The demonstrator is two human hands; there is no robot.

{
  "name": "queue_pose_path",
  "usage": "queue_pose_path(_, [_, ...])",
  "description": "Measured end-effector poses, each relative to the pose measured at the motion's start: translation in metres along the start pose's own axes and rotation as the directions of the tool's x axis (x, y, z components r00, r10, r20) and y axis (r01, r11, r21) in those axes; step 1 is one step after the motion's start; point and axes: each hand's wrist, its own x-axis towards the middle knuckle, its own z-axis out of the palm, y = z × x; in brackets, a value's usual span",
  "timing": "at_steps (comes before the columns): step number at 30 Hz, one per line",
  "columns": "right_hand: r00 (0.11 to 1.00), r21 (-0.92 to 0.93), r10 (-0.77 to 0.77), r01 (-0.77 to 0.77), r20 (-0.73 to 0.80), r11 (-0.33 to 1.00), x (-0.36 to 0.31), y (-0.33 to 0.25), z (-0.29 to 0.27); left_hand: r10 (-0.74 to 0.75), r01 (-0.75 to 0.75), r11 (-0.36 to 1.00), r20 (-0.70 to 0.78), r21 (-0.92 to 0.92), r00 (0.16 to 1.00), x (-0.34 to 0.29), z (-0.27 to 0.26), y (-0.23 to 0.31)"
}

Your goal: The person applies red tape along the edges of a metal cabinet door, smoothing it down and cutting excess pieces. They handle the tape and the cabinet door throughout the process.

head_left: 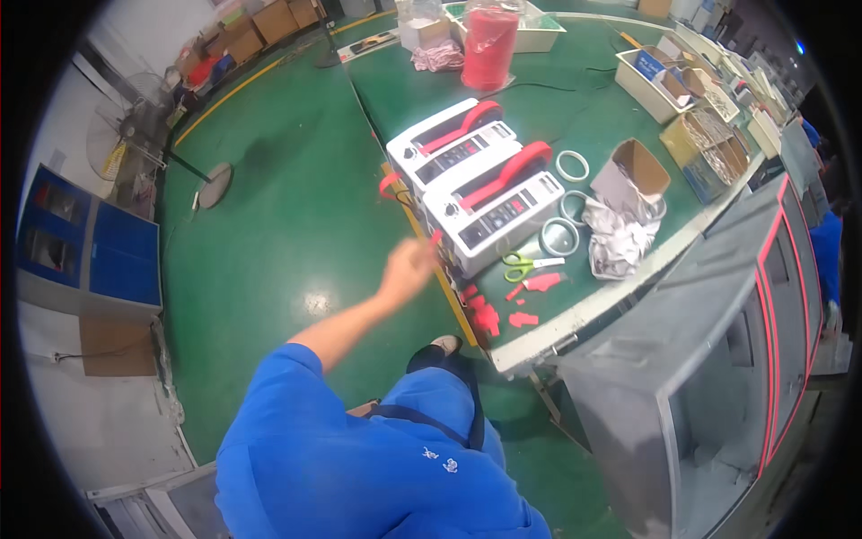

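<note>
My left hand (409,270) is closed in a pinch at the near end of a white tape dispenser (486,236). A small bit of red tape (437,237) shows at its fingertips, beside the machine's outlet. A red tape roll (519,172) sits upright in this dispenser. Just behind it stands a second white dispenser (422,154) with its own red roll (476,123); a red loop of tape (388,185) curls out at its side. Red tape scraps (486,319) and green-handled scissors (517,267) lie on the green table nearby. My right hand is out of the picture.
Pale tape rings (559,236), a cardboard box (639,166) and crumpled pale wrapping (620,241) lie right of the dispensers. A plastic-wrapped red stack (490,49) and filled bins (642,94) stand farther back. A grey cabinet (646,386) rises at the right; a fan (144,121) stands left.
</note>
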Motion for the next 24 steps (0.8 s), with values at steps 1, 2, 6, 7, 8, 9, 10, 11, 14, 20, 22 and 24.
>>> queue_pose_path(1, [0.998,-0.018,-0.042,0.043,0.035,0.999,-0.003,-0.016,0.006,-0.044,0.035,0.998,-0.233,-0.043,0.971,0.036,-0.016,-0.026])
queue_pose_path(2, [0.995,-0.023,-0.08,0.081,0.057,0.996,-0.004,-0.032,0.009,-0.123,0.114,0.992,-0.3,-0.048,0.946,0.065,-0.032,-0.042])
queue_pose_path(6, [0.97,0.255,-0.241,0.229,0.015,0.939,-0.003,-0.13,-0.014,-0.203,0.217,0.971,-0.131,0.101,0.97,0.089,-0.058,-0.13])
queue_pose_path(7, [0.964,0.397,-0.263,0.255,-0.034,0.882,-0.006,-0.159,-0.02,-0.341,0.341,0.94,-0.005,0.02,0.94,0.096,-0.064,-0.126])
queue_pose_path(8, [0.969,0.476,-0.245,0.224,-0.017,0.851,0.002,-0.166,-0.016,-0.311,0.311,0.95,-0.01,-0.023,0.95,0.097,-0.064,-0.126])
queue_pose_path(9, [0.973,0.55,-0.231,0.193,0.0,0.813,0.005,-0.176,-0.012,-0.283,0.281,0.957,-0.018,-0.067,0.959,0.095,-0.064,-0.127])
queue_pose_path(10, [0.967,0.546,-0.253,0.212,0.001,0.811,0.004,-0.182,-0.009,-0.259,0.254,0.961,-0.031,-0.112,0.965,0.089,-0.064,-0.129])
queue_pose_path(11, [0.96,0.543,-0.281,0.236,0.0,0.806,-0.001,-0.195,-0.013,-0.229,0.231,0.968,0.037,-0.095,0.973,0.08,-0.067,-0.137])
queue_pose_path(14, [0.931,0.4,-0.366,0.342,-0.017,0.851,0.004,-0.211,-0.018,-0.214,0.224,0.973,0.155,-0.049,0.964,0.029,-0.088,-0.163])
queue_pose_path(20, [0.652,0.362,-0.746,0.733,-0.133,0.576,-0.065,-0.343,-0.094,-0.285,0.25,0.958,0.509,0.138,0.812,-0.101,-0.122,-0.115])
queue_pose_path(22, [0.403,0.244,-0.903,0.9,-0.147,0.362,-0.103,-0.38,-0.127,-0.178,0.141,0.984,0.602,0.108,0.778,-0.093,-0.106,-0.049])
queue_pose_path(24, [0.265,0.154,-0.944,0.959,-0.197,0.237,-0.136,-0.401,-0.144,0.077,-0.065,0.997,0.687,-0.044,0.723,-0.085,-0.083,0.008])
